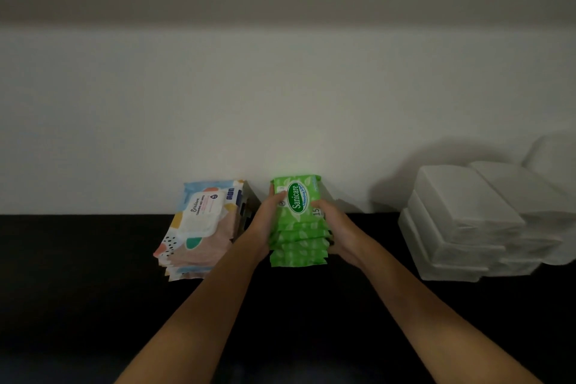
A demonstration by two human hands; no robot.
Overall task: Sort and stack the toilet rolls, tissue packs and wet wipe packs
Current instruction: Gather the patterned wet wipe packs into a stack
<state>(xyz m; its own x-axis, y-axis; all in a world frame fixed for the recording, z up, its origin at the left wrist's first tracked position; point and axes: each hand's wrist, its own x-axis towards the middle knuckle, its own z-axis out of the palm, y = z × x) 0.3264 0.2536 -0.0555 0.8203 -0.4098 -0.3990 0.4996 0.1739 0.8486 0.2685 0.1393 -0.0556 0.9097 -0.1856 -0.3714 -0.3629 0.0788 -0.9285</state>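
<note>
A stack of several green Sanicare wet wipe packs (297,227) stands on the black surface against the white wall. My left hand (265,221) presses on the stack's left side and my right hand (335,227) on its right side, thumbs on the top pack. To the left lies a stack of patterned pastel wet wipe packs (199,227) with a white lid on top. At the right, white tissue packs (461,221) are piled in layers, with white toilet rolls (554,159) behind them at the frame edge.
The black tabletop (78,274) runs the width of the view and meets a plain white wall (280,103) right behind the stacks. Gaps of dark surface separate the three piles.
</note>
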